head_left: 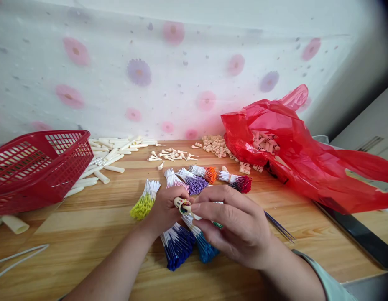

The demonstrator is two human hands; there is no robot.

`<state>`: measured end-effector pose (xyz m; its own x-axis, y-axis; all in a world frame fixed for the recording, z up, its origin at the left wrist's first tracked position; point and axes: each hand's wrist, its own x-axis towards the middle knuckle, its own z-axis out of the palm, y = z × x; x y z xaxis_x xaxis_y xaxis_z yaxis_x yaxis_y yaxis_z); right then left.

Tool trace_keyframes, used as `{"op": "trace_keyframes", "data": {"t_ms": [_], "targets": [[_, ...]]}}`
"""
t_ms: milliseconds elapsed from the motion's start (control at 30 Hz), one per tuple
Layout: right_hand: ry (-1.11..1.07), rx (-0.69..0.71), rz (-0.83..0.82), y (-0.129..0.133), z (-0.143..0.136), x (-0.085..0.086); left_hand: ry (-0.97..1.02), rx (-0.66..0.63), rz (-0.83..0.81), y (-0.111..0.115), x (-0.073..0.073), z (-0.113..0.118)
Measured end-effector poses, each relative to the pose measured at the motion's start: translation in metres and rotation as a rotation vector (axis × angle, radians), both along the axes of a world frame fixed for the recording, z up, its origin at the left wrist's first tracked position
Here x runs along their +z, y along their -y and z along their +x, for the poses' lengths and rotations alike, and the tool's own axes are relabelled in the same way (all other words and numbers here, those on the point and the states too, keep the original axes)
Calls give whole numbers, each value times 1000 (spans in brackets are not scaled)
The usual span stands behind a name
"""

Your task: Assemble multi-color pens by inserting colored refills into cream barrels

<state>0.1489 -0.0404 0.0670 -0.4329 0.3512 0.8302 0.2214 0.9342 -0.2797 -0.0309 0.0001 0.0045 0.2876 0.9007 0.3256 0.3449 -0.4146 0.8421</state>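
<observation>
Near the centre of the head view, my left hand [165,209] is closed on a small cream slotted plastic piece [180,203] with coloured bits inside. My right hand [233,221] pinches a white piece [195,214] against its open end. Around the hands lie bundles of thin white sticks with coloured tips: yellow [144,205], dark blue [177,246], light blue [206,247], purple [195,183], orange [209,173] and dark red [241,182]. A pink bundle [173,179] and a green one are partly hidden by my hands.
A red basket [40,184] stands at left beside cream tubes [101,177]. Small peg-like pieces [172,154] lie at the back. A red plastic bag [307,159] with slotted pieces [264,141] is at right. Tweezers [279,227] and a dark flat device [357,236] lie nearer.
</observation>
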Motion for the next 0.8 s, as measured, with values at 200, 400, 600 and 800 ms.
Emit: {"op": "trace_keyframes", "data": {"t_ms": [200,400,600,800], "targets": [[1,-5,-13,-2,-3,-6,-14,6,-39,1,-3,0],[13,-53,-19,-7,-8,-14,-37,-4,-38,-2,-7,-2],[-42,-122,-71,-20,-5,-21,-109,-61,-10,-3,-1,-7],[-134,-68,-250,-33,2,-21,-49,-166,2,0,-3,-12]]}}
